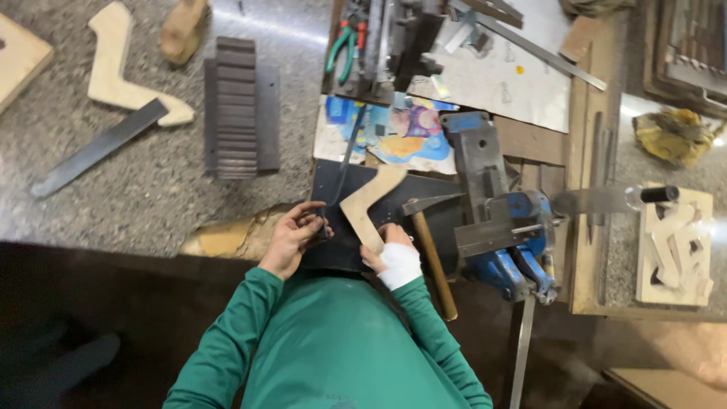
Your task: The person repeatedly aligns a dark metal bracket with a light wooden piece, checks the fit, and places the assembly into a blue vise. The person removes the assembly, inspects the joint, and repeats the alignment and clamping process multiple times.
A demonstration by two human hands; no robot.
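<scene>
I'm pinning the wooden Z-shaped piece (pixel 369 206) on the dark plate (pixel 333 250), right hand (pixel 392 254) closed on its lower end | left hand (pixel 294 236) pinching a thin blade (pixel 344 163) | wood looking light, stiff; holding near edges

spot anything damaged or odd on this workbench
Yes: the stone benchtop edge beside the left hand is chipped, baring yellowish material. The right hand, holding the wooden cutout on the dark plate, is wrapped in white bandage.

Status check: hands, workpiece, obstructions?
Left hand grips thin metal strip. Right hand, bandaged, pins wooden template on dark sheet. Hammer alongside.
</scene>
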